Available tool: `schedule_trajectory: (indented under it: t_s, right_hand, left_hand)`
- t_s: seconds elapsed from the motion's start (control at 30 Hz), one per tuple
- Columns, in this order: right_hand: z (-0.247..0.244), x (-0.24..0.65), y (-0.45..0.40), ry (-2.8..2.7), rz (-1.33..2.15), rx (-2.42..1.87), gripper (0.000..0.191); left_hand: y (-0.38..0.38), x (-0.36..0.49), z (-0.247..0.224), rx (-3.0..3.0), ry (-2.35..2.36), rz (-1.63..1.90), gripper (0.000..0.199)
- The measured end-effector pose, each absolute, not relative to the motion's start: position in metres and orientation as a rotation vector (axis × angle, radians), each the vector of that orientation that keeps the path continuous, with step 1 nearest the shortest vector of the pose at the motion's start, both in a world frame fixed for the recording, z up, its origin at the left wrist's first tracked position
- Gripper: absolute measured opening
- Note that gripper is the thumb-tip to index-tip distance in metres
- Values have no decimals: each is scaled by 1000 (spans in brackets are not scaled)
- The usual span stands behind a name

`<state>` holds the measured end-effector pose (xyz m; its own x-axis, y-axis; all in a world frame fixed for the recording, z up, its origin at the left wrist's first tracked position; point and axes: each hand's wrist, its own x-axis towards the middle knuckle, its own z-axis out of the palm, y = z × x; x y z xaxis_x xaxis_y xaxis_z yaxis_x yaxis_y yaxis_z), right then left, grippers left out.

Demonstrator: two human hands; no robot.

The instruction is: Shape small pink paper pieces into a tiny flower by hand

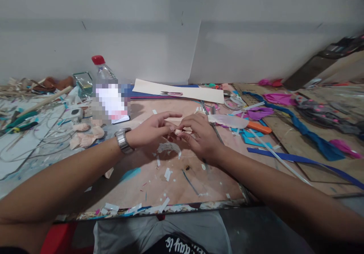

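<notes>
Your right hand (202, 135) pinches the small pale piece (178, 132) in its fingers; left hand (152, 131) close alongside, its grip unclear!

Small pale peach piece (178, 132) pinched at the fingertips.
It sits at nine o'clock from the right hand's (204, 134) middle (fingers partly hide its outline).

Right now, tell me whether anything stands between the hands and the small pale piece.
Nothing visible does: the right hand pinches the small pale piece, and the left hand is close beside it.
</notes>
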<state>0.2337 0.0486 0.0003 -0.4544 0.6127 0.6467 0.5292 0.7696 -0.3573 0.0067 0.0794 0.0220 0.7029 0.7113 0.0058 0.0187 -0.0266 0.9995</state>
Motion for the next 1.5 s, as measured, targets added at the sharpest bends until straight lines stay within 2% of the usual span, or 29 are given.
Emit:
schedule_trajectory:
  t_s: [0.1, 0.4, 0.57, 0.9, 1.1, 1.5]
  right_hand:
    - [0, 234, 48, -2097, 116, -861, 17]
    - [1, 234, 47, -2075, 132, -824, 21]
    - [1, 233, 48, -2079, 150, -799, 27]
    - [0, 231, 47, -2071, 184, -771, 27]
    - [-1, 232, 50, -2102, 136, -764, 21]
    - [2, 234, 48, -2140, 114, -779, 16]
  left_hand:
    - [79, 7, 23, 1497, 633, 582, 39]
    - [75, 9, 31, 1541, 646, 538, 44]
    - [74, 9, 31, 1492, 666, 502, 41]
    - [74, 9, 28, 1681, 699, 409, 37]
    - [77, 8, 23, 1643, 670, 607, 23]
    - [78, 8, 22, 1796, 640, 659, 28]
